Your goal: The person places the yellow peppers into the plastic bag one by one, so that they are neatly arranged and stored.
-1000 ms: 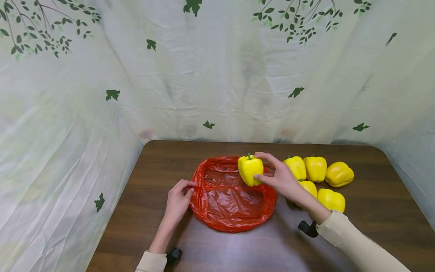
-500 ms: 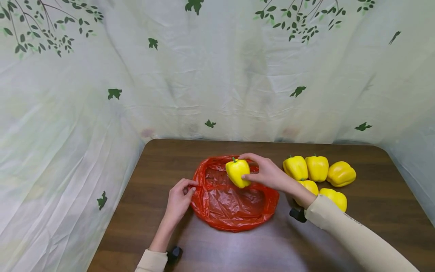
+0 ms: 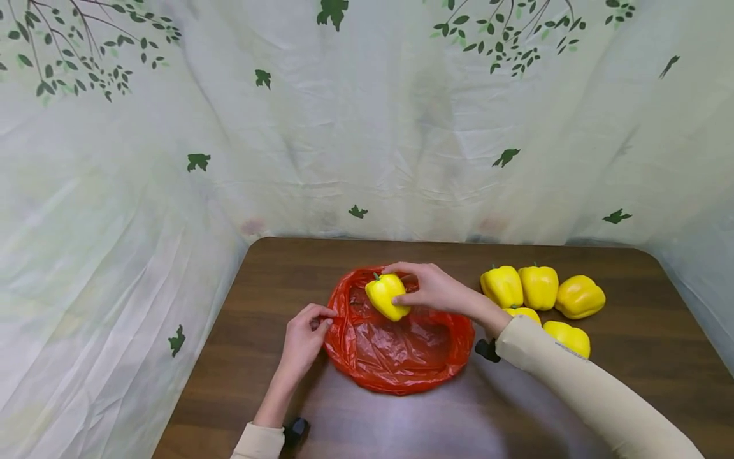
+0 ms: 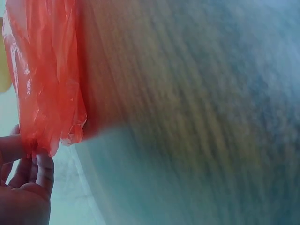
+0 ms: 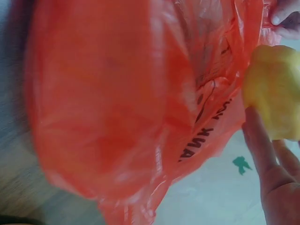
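A red plastic bag [image 3: 395, 357] lies spread open on the table, its mouth facing up. My left hand [image 3: 304, 335] pinches the bag's left rim between thumb and fingers, and the left wrist view shows the gathered plastic [image 4: 44, 93] caught there. Over the bag's mouth my right hand [image 3: 432, 290] grips a yellow bell pepper [image 3: 385, 296], stem tilted up and to the left. In the right wrist view this pepper [image 5: 274, 91] is held beside the bag's wall [image 5: 108, 103], which carries dark printing.
Several more yellow bell peppers [image 3: 539, 287] sit in a group on the right of the brown wooden table [image 3: 287, 261], partly behind my right sleeve [image 3: 573, 376]. A pale curtain [image 3: 321, 146] with leaf prints hangs behind the table.
My right hand has carried the pepper leftward, from the bag's right side to its left half. The left hand keeps its pinch on the rim.
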The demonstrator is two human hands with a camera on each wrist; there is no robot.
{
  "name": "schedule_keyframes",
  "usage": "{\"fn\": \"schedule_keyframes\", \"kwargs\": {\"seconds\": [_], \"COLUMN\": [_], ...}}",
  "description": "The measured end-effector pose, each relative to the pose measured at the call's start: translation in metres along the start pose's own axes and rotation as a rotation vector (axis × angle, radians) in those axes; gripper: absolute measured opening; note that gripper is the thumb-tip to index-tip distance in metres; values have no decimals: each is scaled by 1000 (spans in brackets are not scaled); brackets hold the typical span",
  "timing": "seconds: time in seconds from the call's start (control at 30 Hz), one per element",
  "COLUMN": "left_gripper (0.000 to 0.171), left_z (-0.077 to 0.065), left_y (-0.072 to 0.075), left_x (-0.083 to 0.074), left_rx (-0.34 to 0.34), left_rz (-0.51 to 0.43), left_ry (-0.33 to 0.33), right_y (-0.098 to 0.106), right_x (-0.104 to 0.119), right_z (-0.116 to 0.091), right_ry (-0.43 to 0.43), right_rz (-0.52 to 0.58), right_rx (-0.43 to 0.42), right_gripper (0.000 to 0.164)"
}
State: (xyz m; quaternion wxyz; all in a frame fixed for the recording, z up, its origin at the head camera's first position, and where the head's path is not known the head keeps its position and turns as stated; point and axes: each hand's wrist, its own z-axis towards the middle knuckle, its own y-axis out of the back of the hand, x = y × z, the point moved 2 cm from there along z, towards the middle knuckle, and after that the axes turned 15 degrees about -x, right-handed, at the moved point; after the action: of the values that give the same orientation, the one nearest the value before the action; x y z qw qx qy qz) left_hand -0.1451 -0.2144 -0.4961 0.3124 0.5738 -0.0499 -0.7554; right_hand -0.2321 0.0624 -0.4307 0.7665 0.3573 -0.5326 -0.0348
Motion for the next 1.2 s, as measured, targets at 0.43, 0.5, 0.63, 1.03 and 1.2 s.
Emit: {"fn": "schedule_keyframes", "kwargs": {"seconds": [0.43, 0.5, 0.63, 1.03, 1.2], "left_gripper": [21, 20, 20, 21, 20], "left_z": [-2, -2, -2, -2, -1], "left_y": [0, -1, -2, -7, -5], "left_x": [1, 1, 0, -4, -5], "left_rx": [20, 25, 46, 88, 96], "left_rz": [20, 21, 23, 53, 41], "left_ry": [5, 13, 30, 6, 4], "right_y": [-32, -37, -45, -62, -70], "right_x": [-4, -8, -12, -19, -16], "right_z": [19, 21, 24, 27, 25], "right_ry": [-8, -29, -52, -104, -180], "right_rz": [-70, -83, -76, -32, -17], "right_rx": [48, 43, 36, -50, -147], "right_gripper": [53, 53, 52, 50, 51]}}
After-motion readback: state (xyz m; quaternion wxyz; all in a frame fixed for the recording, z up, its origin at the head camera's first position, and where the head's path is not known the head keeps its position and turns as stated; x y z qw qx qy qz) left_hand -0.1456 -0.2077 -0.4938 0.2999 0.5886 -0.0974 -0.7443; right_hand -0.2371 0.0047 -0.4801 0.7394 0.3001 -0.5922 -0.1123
